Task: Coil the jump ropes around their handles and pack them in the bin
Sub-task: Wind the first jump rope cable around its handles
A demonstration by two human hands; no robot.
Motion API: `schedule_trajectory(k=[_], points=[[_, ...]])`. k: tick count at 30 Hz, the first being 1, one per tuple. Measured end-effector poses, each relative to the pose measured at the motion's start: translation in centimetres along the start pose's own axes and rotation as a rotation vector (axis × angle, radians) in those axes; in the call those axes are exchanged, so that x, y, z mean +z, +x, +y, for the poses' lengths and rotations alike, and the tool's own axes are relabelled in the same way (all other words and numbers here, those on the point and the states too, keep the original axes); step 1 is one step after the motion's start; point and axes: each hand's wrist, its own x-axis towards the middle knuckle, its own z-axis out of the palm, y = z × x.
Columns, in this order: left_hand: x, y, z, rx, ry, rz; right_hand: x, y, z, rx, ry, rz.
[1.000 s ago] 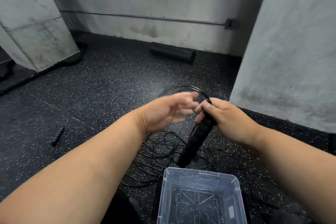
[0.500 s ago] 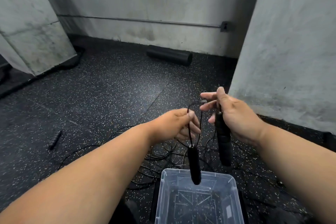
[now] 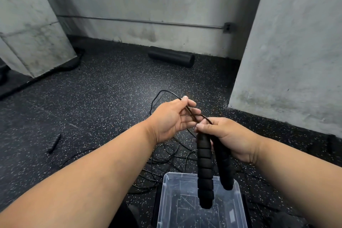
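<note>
A: Right hand [image 3: 229, 136] clamps both black handles [image 3: 204, 168] together at their tops, so they hang side by side, low ends over the clear bin [image 3: 167, 207]. Probably bundled as one core to wind on

B: And the left hand [image 3: 172, 119]?

A: Its fingers [image 3: 190, 112] pinch the thin black rope [image 3: 162, 92] a little beyond the handle tops. The cord runs taut between the two hands, then arcs up and away in a loop toward the floor [image 3: 103, 98]. Reads as drawing out slack for a first turn; no coil on the handles yet

B: Where's the rest of it?

A: A tangle of cords [image 3: 172, 155] on the floor just behind the bin, under the forearms. Can't tell which strand belongs to the held rope. The snarl could drag when wound

B: Anything else about?

A: A loose handle [image 3: 54, 143] well off to the left on the floor, a dark foam roller [image 3: 171, 59] by the back wall, concrete pillars on both sides. Nothing visible inside the bin
</note>
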Motion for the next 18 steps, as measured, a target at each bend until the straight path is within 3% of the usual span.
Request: schedule_trajectory(k=[3,6,8,12,18], points=[[-0.5,-0.2,-0.1,-0.051,0.232,-0.009,-0.4,0.5,0.0,0.030,0.052,0.089],[-0.5,-1.3,-0.5,-0.211,0.368,-0.290,-1.0,1.1,-0.2,-0.001,0.148,0.139],[-0.2,-1.8,-1.3,-0.257,0.427,-0.378,-1.2,1.4,-0.4,-0.016,0.197,0.173],[0.5,-2.1,-2.6,-0.163,0.574,-0.343,-0.7,1.7,-0.7,0.053,0.367,0.272],[0.9,-2.3,-3.1,-0.143,0.572,-0.318,-0.5,2.1,-1.1,0.120,0.539,0.334]])
